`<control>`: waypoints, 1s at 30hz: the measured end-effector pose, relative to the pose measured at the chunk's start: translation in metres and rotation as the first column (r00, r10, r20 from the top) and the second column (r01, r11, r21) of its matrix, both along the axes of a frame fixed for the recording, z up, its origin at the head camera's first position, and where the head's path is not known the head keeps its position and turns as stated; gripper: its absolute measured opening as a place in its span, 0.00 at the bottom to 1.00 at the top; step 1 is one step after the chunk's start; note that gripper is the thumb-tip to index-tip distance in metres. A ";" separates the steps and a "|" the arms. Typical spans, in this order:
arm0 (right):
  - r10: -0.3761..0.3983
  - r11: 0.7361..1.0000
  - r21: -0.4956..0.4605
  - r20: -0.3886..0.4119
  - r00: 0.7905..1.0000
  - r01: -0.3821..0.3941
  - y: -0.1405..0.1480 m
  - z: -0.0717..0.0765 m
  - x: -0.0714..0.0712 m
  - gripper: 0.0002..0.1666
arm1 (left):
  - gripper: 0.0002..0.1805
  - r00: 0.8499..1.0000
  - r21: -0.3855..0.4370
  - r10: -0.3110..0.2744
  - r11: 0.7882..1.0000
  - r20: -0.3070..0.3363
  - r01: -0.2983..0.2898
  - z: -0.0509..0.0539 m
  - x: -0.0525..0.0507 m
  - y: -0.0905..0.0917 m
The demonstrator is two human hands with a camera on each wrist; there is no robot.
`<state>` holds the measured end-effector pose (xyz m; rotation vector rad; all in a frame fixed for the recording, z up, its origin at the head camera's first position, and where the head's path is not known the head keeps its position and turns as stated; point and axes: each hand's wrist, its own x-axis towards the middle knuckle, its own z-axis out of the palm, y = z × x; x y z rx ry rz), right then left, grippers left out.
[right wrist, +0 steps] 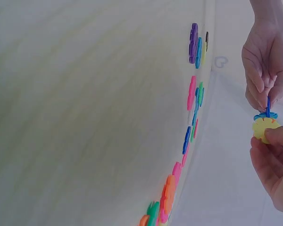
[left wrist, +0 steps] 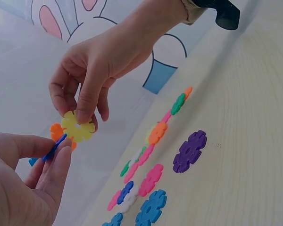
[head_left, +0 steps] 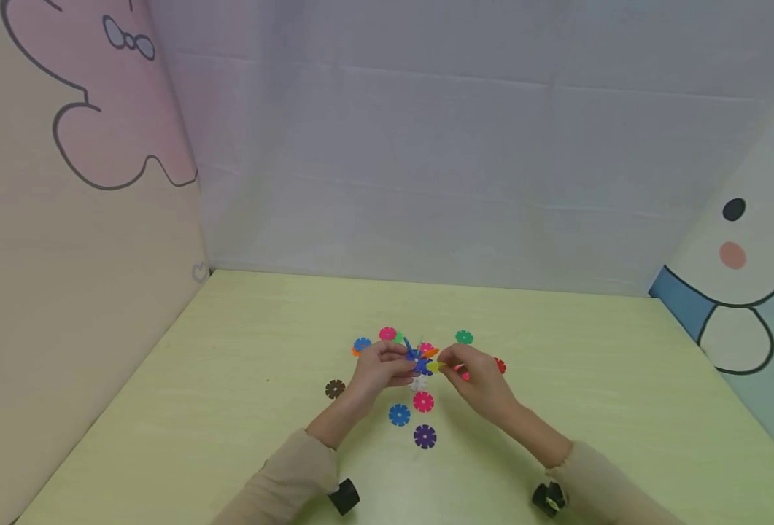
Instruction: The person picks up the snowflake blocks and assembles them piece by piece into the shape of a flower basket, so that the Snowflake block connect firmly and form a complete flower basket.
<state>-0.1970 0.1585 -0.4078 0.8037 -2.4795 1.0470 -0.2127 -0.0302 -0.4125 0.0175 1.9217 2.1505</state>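
Note:
Above the table, my left hand (head_left: 375,373) pinches a dark blue notched snowflake disc (left wrist: 55,146) between thumb and fingers. That disc belongs to a small cluster with an orange disc (left wrist: 55,130) and a lighter blue disc (right wrist: 265,115). From the right, my right hand (head_left: 477,378) pinches a yellow snowflake disc (left wrist: 79,128) by its edge. The yellow disc meets the cluster in the head view; whether their notches are interlocked I cannot tell. Fingers partly cover the cluster.
Loose snowflake discs lie on the pale table (head_left: 242,408) under and around the hands. Nearest are a purple disc (head_left: 424,437), a blue disc (head_left: 399,415) and a pink disc (head_left: 423,402). A brown disc (head_left: 335,389) lies left, a green disc (head_left: 464,337) farther back.

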 end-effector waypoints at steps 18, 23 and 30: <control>0.025 0.999 0.039 -0.178 0.984 -0.019 -0.007 -0.005 -0.003 0.11 | 0.14 0.998 -0.015 0.057 0.998 -0.011 -0.058 -0.003 0.004 0.007; 0.015 1.000 0.023 -0.222 0.975 -0.011 -0.008 -0.008 -0.006 0.10 | 0.15 0.998 -0.002 0.068 0.998 -0.006 -0.068 -0.003 0.004 0.010; 0.031 0.999 0.032 -0.216 0.976 -0.024 -0.004 -0.007 -0.010 0.11 | 0.16 0.998 -0.017 0.057 0.998 -0.027 -0.057 -0.007 0.004 0.011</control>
